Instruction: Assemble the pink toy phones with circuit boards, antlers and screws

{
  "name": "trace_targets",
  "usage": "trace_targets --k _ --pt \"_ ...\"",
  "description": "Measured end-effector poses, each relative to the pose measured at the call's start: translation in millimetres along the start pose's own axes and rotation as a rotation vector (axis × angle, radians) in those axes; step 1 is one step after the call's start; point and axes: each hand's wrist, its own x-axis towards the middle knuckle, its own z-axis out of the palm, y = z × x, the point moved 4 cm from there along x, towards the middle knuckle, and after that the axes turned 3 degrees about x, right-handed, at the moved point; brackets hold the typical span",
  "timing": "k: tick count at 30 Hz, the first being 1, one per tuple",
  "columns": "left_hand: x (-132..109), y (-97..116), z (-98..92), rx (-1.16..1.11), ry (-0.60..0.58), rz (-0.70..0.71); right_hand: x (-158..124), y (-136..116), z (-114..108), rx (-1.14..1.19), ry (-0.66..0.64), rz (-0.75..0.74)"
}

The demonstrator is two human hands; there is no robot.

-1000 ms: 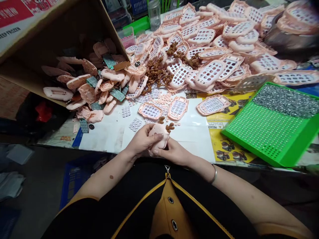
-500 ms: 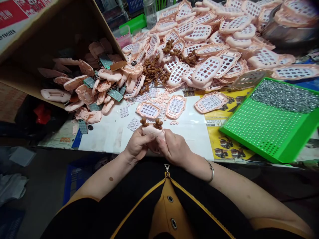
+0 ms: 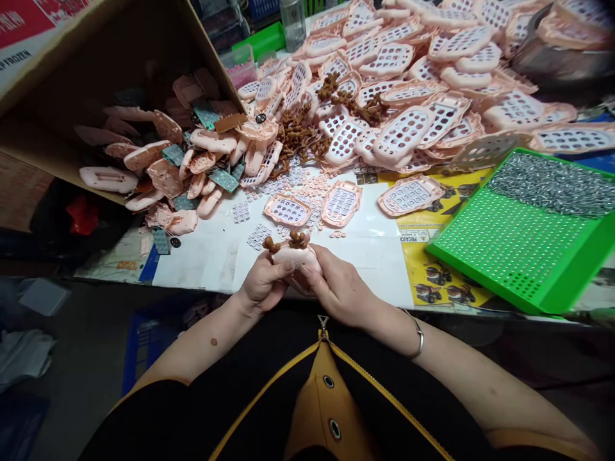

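Note:
Close to the table's front edge, my left hand [image 3: 263, 282] and my right hand [image 3: 340, 282] are both closed around one pink plastic toy phone casing [image 3: 298, 257]. Two brown antler pieces [image 3: 298, 240] stick up from its far end. Both thumbs press on the casing's near face, and the fingers underneath are hidden. Just beyond the hands lie two pink casings with white keypads, one on the left [image 3: 287, 210] and one upright in the middle [image 3: 341, 203]. Loose small keypad pieces [image 3: 260, 237] are scattered beside them on white paper.
A cardboard box [image 3: 211, 48] on its side spills pink casing halves with green circuit boards [image 3: 223, 180]. A large heap of pink casings [image 3: 401, 134] fills the back. Brown antlers [image 3: 300, 137] are piled mid-table. The green tray [image 3: 504, 243] at right holds many screws [image 3: 552, 182].
The held casing has turned slightly, its antlers shifting a little to the left. Both hands keep their grip, and the right wrist has moved slightly rightward.

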Motion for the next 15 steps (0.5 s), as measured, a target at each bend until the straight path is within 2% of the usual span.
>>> trace_targets --k 3,7,9,12,15 --pt "-1.0 1.6 -0.4 -0.014 -0.033 0.037 -0.1 -3.1 -3.1 0.079 0.044 -0.019" --pt "-4.3 6.5 4.0 0.011 -0.119 0.048 0.7 -12.1 -5.9 0.128 0.049 -0.120" --pt "-5.6 8.2 6.6 0.032 -0.116 0.075 1.6 -15.4 -5.5 0.151 0.050 -0.144" --pt "-5.6 6.4 8.8 0.044 -0.094 0.123 2.3 -16.0 -3.9 0.175 0.120 -0.151" --pt "-4.2 0.4 6.1 0.066 -0.061 0.120 2.6 -13.1 -2.1 0.144 0.164 -0.158"
